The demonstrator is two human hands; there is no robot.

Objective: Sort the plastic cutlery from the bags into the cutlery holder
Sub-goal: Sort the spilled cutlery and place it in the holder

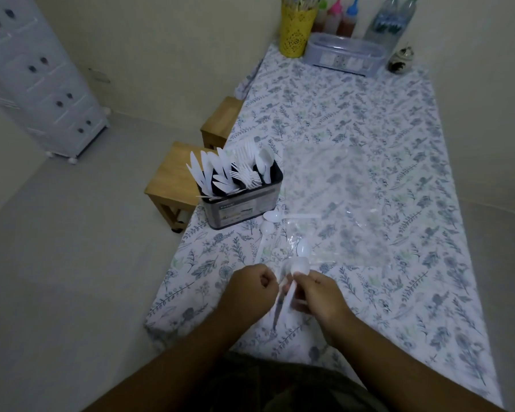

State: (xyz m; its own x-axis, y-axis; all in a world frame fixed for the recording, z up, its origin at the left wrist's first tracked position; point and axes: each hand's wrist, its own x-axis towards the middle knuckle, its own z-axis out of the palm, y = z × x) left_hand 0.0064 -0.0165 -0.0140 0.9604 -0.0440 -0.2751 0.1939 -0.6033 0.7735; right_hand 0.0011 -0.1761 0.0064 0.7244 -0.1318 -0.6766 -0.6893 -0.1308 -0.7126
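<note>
The black cutlery holder [244,208] stands at the table's left edge, with white plastic knives at its left, forks in the middle and spoons at its right. My left hand [250,288] and my right hand [318,295] meet near the front of the table, both closed around a small bunch of white plastic spoons [295,273] whose bowls point away from me. A loose white spoon [275,216] lies just right of the holder, and another spoon [304,248] lies on a clear plastic bag [339,203] spread flat on the cloth.
A floral tablecloth [414,173] covers the table. At the far end stand a yellow cup [296,34], sauce bottles [339,19], water bottles [390,22] and a clear lidded box [345,55]. Two wooden stools [173,179] stand left of the table. A white drawer unit [42,84] is at far left.
</note>
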